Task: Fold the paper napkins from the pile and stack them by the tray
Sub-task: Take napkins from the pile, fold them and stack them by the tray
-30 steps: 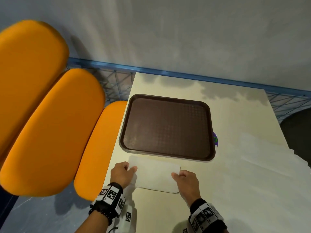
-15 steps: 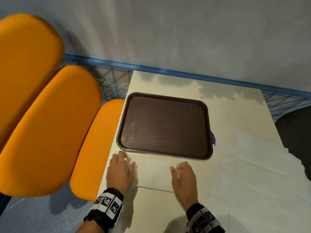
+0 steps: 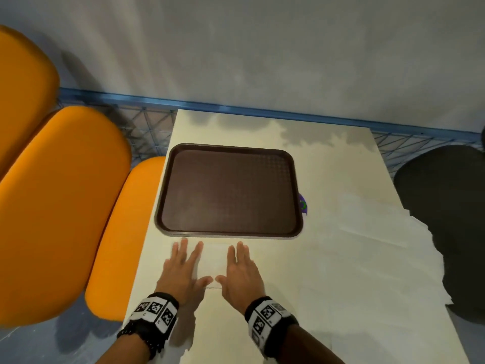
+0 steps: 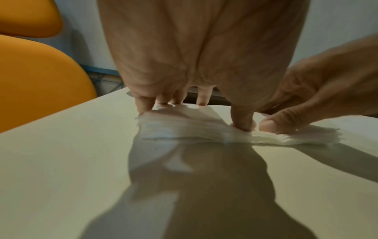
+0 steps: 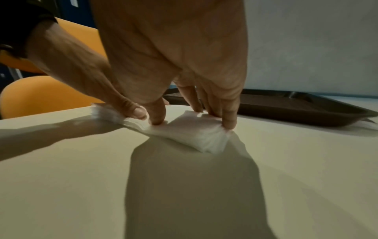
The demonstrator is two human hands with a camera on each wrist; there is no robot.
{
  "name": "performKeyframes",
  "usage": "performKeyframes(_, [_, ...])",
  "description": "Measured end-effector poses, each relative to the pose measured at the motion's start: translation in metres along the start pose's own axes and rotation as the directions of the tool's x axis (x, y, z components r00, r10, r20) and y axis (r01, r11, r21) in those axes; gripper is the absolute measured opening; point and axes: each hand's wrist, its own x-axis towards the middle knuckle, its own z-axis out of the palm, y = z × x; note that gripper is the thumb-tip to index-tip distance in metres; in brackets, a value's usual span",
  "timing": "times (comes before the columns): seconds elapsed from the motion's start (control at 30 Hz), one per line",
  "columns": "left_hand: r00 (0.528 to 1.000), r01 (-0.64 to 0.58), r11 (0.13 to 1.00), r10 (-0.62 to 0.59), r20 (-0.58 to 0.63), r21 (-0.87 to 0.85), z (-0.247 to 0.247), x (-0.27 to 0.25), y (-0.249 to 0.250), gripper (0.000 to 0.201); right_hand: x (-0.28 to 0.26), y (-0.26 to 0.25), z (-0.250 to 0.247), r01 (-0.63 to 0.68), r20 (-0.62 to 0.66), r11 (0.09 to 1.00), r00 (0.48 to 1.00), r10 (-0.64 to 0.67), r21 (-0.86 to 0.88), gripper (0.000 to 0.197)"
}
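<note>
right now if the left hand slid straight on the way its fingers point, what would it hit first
Most likely the near rim of the brown tray. The left hand lies flat on the folded napkins, fingers pointing at that rim with only a narrow strip of table between; the exact gap is unclear.

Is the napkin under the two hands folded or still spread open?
Folded. The napkin is a small thick pad with layered edges, pressed flat by the left hand and right hand, beside the tray.
</note>
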Motion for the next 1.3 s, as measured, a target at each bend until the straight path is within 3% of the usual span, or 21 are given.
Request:
performKeyframes(0.1, [0.996,0.093,0.991,-0.093,-0.006,0.101,-0.002,-0.002,0.005,0.115,0.001,0.004,-0.015,-0.067,0.069,0.997,0.996,0.064,0.043,0.092])
performKeyframes(0.2, [0.993,0.106,0.987,-0.098,-0.068,0.123,-0.01,-0.008,0.029,0.129,-0.01,0.018,-0.039,-0.013,0.003,0.972,1.0,0.012,0.235,0.08])
performKeyframes(0.27, [0.994,0.022,0.991,-0.007,-0.113,0.129,-0.016,-0.014,0.059,0.113,-0.025,0.042,-0.048,-0.005,-0.079,0.929,0.996,0.037,0.37,0.057])
performKeyframes(0.33, [0.985,-0.126,0.987,0.136,-0.103,0.1,-0.019,-0.016,0.096,0.08,-0.042,0.082,-0.046,-0.068,-0.093,0.877,0.988,0.127,0.476,0.033])
performKeyframes(0.43, [0.941,-0.335,0.942,0.336,0.04,-0.016,-0.017,-0.018,0.156,0.05,-0.071,0.16,-0.03,-0.257,-0.031,0.824,0.949,0.315,0.505,0.02])
performKeyframes(0.57, [0.851,-0.438,0.897,0.433,0.296,-0.052,0.004,-0.016,0.228,0.05,-0.119,0.257,-0.02,-0.455,0.026,0.716,0.852,0.522,0.53,0.021])
performKeyframes(0.7, [0.828,-0.484,0.874,0.472,0.303,-0.038,0.031,-0.01,0.28,0.056,-0.129,0.335,-0.039,-0.509,0.034,0.573,0.766,0.642,0.642,0.021])
performKeyframes(0.8, [0.836,-0.488,0.872,0.453,0.308,0.041,0.049,-0.005,0.299,0.066,-0.107,0.386,-0.06,-0.474,-0.009,0.517,0.731,0.682,0.713,0.012])
performKeyframes(0.9, [0.852,-0.445,0.894,0.402,0.335,0.06,0.06,0.002,0.3,0.066,-0.076,0.42,-0.079,-0.446,-0.083,0.537,0.709,0.7,0.715,0.018])
performKeyframes(1.03, [0.855,-0.403,0.915,0.384,0.349,-0.017,0.057,0.01,0.299,0.062,-0.04,0.438,-0.092,-0.489,-0.029,0.489,0.685,0.728,0.723,0.067])
performKeyframes(1.1, [0.853,-0.392,0.919,0.373,0.364,-0.024,0.055,0.011,0.301,0.062,-0.03,0.443,-0.093,-0.515,0.015,0.468,0.684,0.729,0.718,0.081])
performKeyframes(1.17, [0.856,-0.377,0.926,0.361,0.371,-0.03,0.054,0.012,0.303,0.063,-0.024,0.446,-0.091,-0.507,0.013,0.492,0.706,0.708,0.708,0.078])
performKeyframes(1.3, [0.866,-0.339,0.94,0.322,0.383,-0.025,0.057,0.014,0.302,0.064,-0.023,0.444,-0.094,-0.419,-0.14,0.603,0.732,0.667,0.679,0.036])
